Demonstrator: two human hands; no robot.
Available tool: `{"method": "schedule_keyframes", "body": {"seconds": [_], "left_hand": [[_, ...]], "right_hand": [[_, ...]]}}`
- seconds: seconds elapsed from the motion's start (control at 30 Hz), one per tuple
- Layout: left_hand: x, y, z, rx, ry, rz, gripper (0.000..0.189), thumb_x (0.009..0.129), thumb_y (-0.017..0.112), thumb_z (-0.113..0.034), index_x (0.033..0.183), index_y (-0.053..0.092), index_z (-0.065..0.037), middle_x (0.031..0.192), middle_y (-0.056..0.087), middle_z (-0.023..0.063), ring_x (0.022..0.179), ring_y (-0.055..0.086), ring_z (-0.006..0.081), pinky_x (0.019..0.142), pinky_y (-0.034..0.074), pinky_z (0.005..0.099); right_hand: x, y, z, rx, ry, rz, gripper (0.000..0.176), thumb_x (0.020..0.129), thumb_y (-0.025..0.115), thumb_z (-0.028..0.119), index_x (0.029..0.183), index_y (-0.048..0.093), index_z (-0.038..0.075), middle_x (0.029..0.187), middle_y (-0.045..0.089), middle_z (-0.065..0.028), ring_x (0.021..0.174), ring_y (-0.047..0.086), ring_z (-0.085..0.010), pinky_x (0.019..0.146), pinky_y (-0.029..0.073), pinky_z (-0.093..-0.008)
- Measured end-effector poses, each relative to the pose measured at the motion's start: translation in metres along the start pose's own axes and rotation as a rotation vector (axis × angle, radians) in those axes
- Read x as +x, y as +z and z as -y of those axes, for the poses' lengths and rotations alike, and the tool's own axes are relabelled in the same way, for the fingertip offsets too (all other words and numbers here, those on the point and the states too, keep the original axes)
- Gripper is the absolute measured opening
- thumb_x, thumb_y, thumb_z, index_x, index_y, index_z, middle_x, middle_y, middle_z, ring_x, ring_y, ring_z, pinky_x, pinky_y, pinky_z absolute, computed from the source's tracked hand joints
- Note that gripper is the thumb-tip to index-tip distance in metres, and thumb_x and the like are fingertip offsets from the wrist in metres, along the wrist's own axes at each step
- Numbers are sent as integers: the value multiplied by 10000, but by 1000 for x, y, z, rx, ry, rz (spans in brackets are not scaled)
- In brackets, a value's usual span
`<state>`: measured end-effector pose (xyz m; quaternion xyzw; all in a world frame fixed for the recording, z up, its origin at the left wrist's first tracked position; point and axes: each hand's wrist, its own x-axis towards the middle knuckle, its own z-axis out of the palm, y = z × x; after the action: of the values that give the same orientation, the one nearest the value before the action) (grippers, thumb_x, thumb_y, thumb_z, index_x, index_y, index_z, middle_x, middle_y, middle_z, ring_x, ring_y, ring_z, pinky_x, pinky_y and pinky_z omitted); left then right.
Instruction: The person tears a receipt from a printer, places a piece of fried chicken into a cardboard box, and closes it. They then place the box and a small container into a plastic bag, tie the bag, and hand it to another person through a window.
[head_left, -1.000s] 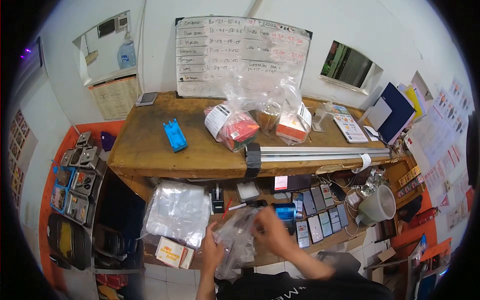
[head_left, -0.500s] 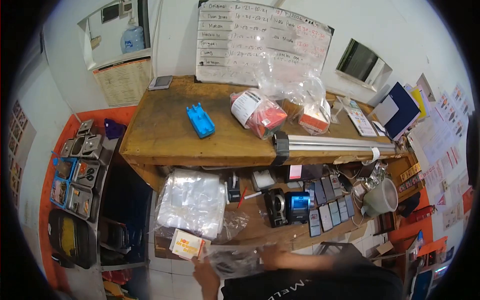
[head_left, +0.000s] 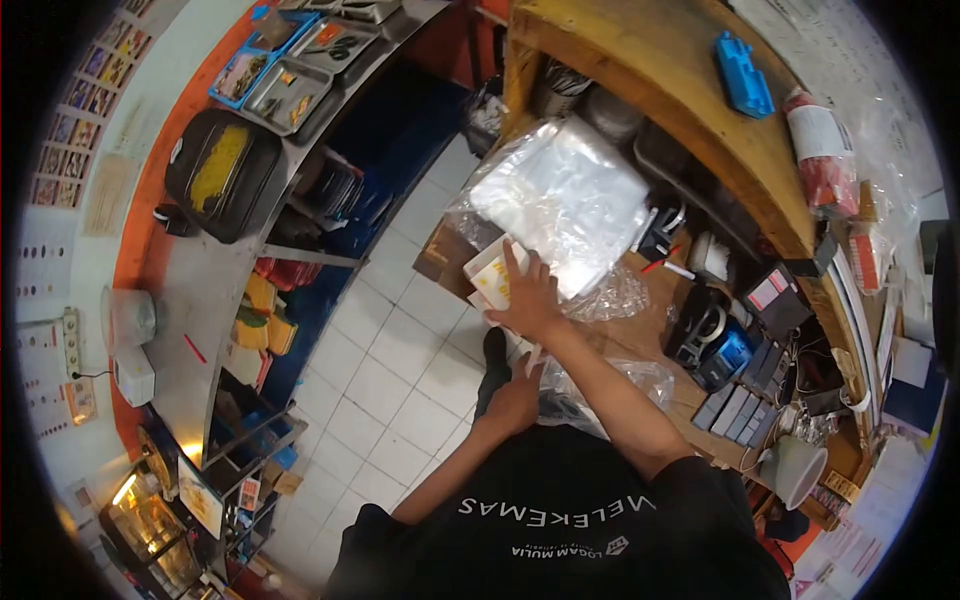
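On the wooden top shelf (head_left: 640,70) I see a blue plastic thing (head_left: 743,75). Near it lies a red packet (head_left: 825,160) in a clear wrap. Lower down, a black tape holder (head_left: 700,330) sits just beside a little blue printer (head_left: 735,355). A row of phones (head_left: 740,395) lies next to them. A white pot (head_left: 795,470) is tipped on its side. Across the white tile floor (head_left: 390,380), a black bag (head_left: 222,172) with a yellow patch rests on a grey counter (head_left: 190,290), near some metal trays (head_left: 285,85).

Wooden counter (head_left: 640,60), far tier: blue holder (head_left: 743,74), bagged parcels (head_left: 820,150). Lower shelf (head_left: 640,335), near: stack of clear bags (head_left: 560,195) left, white-orange box (head_left: 492,278) beside it, tape dispenser (head_left: 700,325), blue printer (head_left: 733,350), phone row (head_left: 745,395) right.
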<state>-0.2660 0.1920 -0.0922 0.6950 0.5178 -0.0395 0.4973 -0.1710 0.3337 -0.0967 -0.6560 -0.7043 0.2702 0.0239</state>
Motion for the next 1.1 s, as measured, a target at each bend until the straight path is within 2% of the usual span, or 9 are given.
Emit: {"method": "schedule_keyframes", "body": {"seconds": [0.1, 0.23, 0.3, 0.47, 0.53, 0.6, 0.77, 0.9, 1.1], "left_hand": [[-5, -19, 26, -70, 60, -195, 578, 796, 566, 20, 1357, 430, 17, 1560, 136, 341, 963, 629, 523, 822, 545, 550], [28, -46, 44, 35, 131, -168, 562, 777, 580, 37, 1328, 476, 5, 1620, 43, 258, 1018, 629, 499, 811, 554, 534], [47, -51, 42, 89, 125, -76, 557, 768, 592, 34, 1316, 491, 5, 1637, 8, 229, 1018, 636, 487, 795, 556, 530], [63, -42, 45, 102, 238, -109, 541, 776, 562, 40, 1311, 505, -10, 1641, -7, 219, 811, 679, 444, 671, 541, 543], [65, -47, 41, 85, 229, -86, 553, 774, 584, 27, 1318, 496, -12, 1637, 18, 228, 853, 669, 459, 701, 545, 543], [60, -52, 33, 62, 206, -66, 574, 774, 621, 3, 1332, 489, -14, 1629, 63, 244, 941, 653, 479, 755, 552, 539], [42, -38, 49, 108, 120, -7, 614, 787, 627, -21, 1371, 436, -14, 1587, 188, 275, 938, 647, 487, 787, 545, 545], [7, -46, 50, 148, 134, 80, 663, 776, 611, -12, 1395, 374, 21, 1577, 162, 312, 894, 648, 499, 756, 552, 549], [2, -56, 37, -75, 285, 31, 765, 795, 597, 3, 1490, 278, 8, 1613, 110, 264, 1347, 402, 487, 1078, 428, 495]], "right_hand": [[-1, -4, -21, -26, 16, -10, 1229, 609, 858, 366, 1598, 151, 189, 1418, 327, -366, 1288, 400, -511, 1061, 375, -561], [-13, -28, -79, -3, 168, -81, 1172, 636, 843, 356, 1590, 186, 174, 1384, 342, -390, 1259, 420, -517, 1086, 388, -488], [-26, -34, -115, 15, 307, -110, 1199, 640, 861, 379, 1597, 165, 187, 1407, 341, -355, 1277, 409, -494, 1074, 382, -521], [-47, -11, -171, -279, 353, -282, 1094, 682, 862, 407, 1548, 260, 117, 1384, 384, -304, 1265, 433, -476, 1059, 398, -517], [-30, -11, -147, 100, 177, -405, 1019, 704, 853, 413, 1506, 320, 81, 1394, 387, -297, 1278, 430, -475, 1064, 399, -508], [-12, 0, -107, 475, 127, -169, 896, 737, 831, 410, 1438, 396, 62, 1409, 389, -290, 1311, 407, -465, 1072, 397, -482], [10, 50, -2, -145, 193, -59, 1200, 699, 833, 434, 1571, 109, 40, 1375, 397, -332, 1261, 424, -502, 1035, 371, -600], [17, 61, -6, -107, 184, -77, 1264, 699, 816, 381, 1583, -23, 47, 1394, 361, -360, 1268, 399, -528, 1053, 320, -635], [-13, -21, -41, 124, 179, -40, 1243, 673, 841, 341, 1585, 44, 62, 1395, 356, -367, 1291, 388, -521, 1092, 324, -561]]}}
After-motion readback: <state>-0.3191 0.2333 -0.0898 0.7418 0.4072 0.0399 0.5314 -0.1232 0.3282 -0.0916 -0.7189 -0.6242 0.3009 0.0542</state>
